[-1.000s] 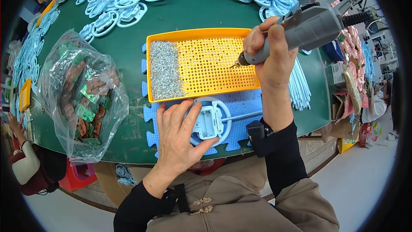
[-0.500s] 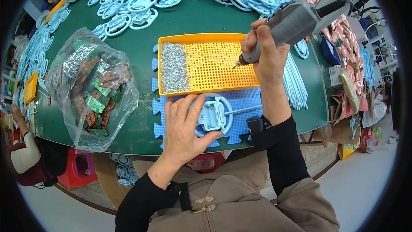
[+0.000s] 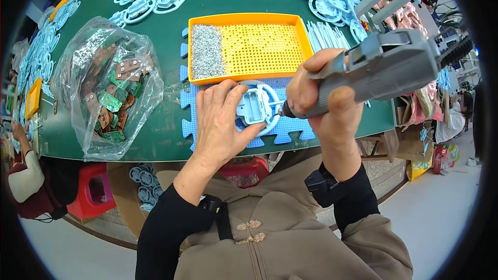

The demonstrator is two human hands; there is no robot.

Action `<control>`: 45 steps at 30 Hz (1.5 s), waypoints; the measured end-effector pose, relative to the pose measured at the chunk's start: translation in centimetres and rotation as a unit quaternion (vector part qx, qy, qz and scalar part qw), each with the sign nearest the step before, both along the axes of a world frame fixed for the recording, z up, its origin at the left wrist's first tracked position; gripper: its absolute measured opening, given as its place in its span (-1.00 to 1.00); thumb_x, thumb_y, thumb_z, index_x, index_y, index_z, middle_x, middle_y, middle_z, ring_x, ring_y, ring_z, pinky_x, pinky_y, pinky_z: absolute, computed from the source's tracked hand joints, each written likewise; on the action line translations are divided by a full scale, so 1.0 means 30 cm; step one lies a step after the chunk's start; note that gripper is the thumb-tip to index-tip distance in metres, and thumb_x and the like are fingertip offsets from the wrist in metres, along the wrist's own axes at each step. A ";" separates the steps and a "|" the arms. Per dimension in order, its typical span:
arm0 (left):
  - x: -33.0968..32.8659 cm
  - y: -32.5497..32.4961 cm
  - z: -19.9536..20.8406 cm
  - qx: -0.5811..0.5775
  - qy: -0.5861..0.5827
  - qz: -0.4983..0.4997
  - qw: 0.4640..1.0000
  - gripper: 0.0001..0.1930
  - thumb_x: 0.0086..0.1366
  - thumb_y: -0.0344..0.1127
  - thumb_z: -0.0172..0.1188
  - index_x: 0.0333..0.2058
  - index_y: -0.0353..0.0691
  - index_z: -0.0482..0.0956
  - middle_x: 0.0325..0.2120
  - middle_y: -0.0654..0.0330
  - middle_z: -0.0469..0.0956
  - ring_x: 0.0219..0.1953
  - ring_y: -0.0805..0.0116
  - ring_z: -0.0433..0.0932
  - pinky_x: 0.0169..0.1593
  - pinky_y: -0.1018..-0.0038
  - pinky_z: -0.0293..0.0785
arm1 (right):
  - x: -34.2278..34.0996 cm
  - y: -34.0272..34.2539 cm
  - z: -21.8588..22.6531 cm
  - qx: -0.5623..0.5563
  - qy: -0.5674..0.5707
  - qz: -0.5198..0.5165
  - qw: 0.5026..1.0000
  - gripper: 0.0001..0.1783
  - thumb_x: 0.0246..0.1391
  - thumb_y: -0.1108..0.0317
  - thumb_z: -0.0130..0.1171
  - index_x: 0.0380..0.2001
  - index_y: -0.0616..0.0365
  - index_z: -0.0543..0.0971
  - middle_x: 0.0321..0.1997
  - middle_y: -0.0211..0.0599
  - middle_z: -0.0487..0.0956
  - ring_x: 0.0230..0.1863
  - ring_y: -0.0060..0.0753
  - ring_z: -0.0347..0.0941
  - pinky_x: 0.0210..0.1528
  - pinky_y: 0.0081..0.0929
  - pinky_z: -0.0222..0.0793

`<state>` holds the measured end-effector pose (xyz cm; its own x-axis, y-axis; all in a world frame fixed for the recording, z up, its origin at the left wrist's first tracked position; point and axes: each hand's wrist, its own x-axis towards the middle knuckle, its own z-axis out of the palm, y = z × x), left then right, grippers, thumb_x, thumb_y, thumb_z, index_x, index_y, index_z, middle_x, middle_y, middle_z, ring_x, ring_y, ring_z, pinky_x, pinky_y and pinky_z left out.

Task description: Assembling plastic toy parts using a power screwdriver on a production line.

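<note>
Right hand [image 3: 324, 98] clenched around grey electric screwdriver [image 3: 384, 67], its tip meeting the pale blue plastic part [image 3: 255, 106]. Left hand [image 3: 220, 124] lies flat, fingers pressing that part onto blue foam mat [image 3: 293, 127]. Beyond both hands: yellow tray [image 3: 249, 19] of screws. Left of left hand: clear bag [image 3: 106, 85] on green table [image 3: 171, 36].

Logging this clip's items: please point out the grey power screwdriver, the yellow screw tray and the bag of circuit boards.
grey power screwdriver [image 3: 386, 67], head view, on its body.
yellow screw tray [image 3: 244, 19], head view, on its far rim.
bag of circuit boards [image 3: 106, 93], head view, on the clear plastic's middle.
</note>
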<state>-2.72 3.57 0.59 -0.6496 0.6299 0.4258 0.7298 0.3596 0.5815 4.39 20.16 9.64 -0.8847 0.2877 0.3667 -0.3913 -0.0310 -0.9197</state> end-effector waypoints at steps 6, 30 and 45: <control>0.010 -0.003 -0.003 -0.003 -0.010 0.002 1.000 -0.28 -0.18 -0.18 0.55 0.02 -0.20 0.47 0.03 0.08 0.38 0.10 0.05 0.33 0.19 0.13 0.15 | -0.009 0.001 -0.067 -0.087 0.036 0.035 0.995 -0.49 0.04 0.21 0.43 -0.13 0.38 0.46 -0.45 -0.29 0.50 -0.45 -0.53 0.43 -0.42 -0.56 0.35; -0.005 -0.010 0.019 -0.036 -0.009 -0.009 0.999 -0.16 -0.23 -0.19 0.58 0.12 -0.23 0.47 0.06 0.06 0.40 0.09 0.02 0.35 0.18 0.16 0.28 | -0.040 0.009 -0.091 -0.091 0.014 0.088 0.992 -0.74 0.04 0.34 0.33 -0.39 0.27 0.47 -0.56 -0.32 0.47 -0.57 -0.53 0.35 -0.52 -0.60 0.25; -0.004 -0.033 0.030 -0.018 -0.054 -0.027 0.998 -0.22 -0.19 -0.30 0.56 0.07 -0.35 0.46 0.05 -0.03 0.39 0.08 -0.08 0.37 0.15 0.16 0.36 | -0.295 0.168 -0.034 -0.080 0.132 -0.045 0.987 -0.67 0.22 0.31 0.23 -0.14 0.38 0.43 -0.62 -0.34 0.46 -0.63 -0.47 0.41 -0.53 -0.53 0.34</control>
<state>-2.85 2.57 1.50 -0.6551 0.6787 0.3319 0.6823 0.3429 0.6456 -4.45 25.20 8.62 -0.7317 0.4341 0.5255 -0.6253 -0.1206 -0.7710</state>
